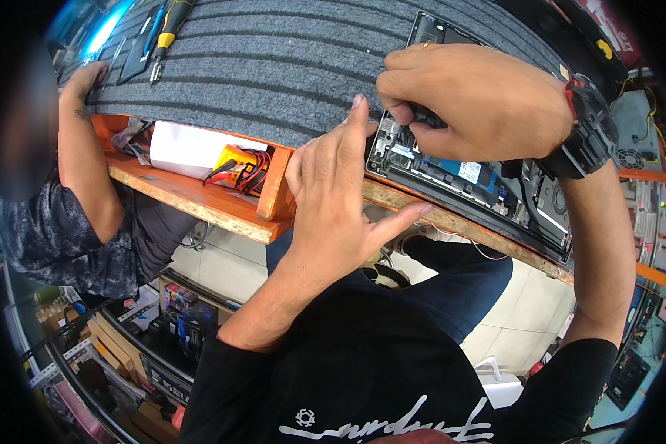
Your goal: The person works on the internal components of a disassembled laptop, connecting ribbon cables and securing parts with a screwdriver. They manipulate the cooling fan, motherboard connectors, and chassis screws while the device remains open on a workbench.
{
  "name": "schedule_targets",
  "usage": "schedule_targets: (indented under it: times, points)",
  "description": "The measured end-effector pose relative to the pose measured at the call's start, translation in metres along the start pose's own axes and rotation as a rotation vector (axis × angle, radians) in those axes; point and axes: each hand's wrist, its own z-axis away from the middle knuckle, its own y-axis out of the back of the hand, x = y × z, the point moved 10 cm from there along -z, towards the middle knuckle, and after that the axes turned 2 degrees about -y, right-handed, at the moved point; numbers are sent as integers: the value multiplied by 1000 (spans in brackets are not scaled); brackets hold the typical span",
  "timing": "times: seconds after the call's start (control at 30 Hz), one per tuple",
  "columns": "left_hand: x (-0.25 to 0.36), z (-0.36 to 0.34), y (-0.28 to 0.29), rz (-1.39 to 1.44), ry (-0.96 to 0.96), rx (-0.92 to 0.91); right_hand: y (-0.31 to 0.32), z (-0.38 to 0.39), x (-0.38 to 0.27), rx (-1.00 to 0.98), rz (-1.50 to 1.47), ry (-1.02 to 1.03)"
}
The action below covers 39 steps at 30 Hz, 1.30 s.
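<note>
An opened laptop [429,167] lies along the near edge of the bench, its inner boards, a blue part with a white label [470,172] and a fan [559,198] exposed. My right hand [473,100], with a black watch [586,137] on its wrist, is over the laptop, thumb and fingers curled together at its left part. Whatever lies between those fingertips is hidden. My left hand [331,181] is upright beside the laptop's left edge, fingers stretched out and thumb spread, nothing in it. Whether its fingertips touch the laptop I cannot tell.
Ribbed grey matting [274,59] covers the bench. A yellow-black screwdriver [172,29] lies at the far left, near another person's hand [87,78]. An orange shelf [192,194] below holds a yellow multimeter [238,169] with leads. Crowded shelves [126,348] stand at lower left.
</note>
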Motion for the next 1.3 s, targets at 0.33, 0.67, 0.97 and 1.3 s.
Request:
schedule_targets:
  times: [0.33,0.67,0.97,1.3]
  points:
    - [1,-1,2,12,-10,6,-5,2,5,-77,-58,-78]
    - [0,0,2,1,-11,15,12,26,-27,149,218,131]
    - [0,0,1,-3,-13,12,12,22,-34,165,258,151]
    - [-4,2,-2,12,31,-16,-1,5,-15,96,116,153]
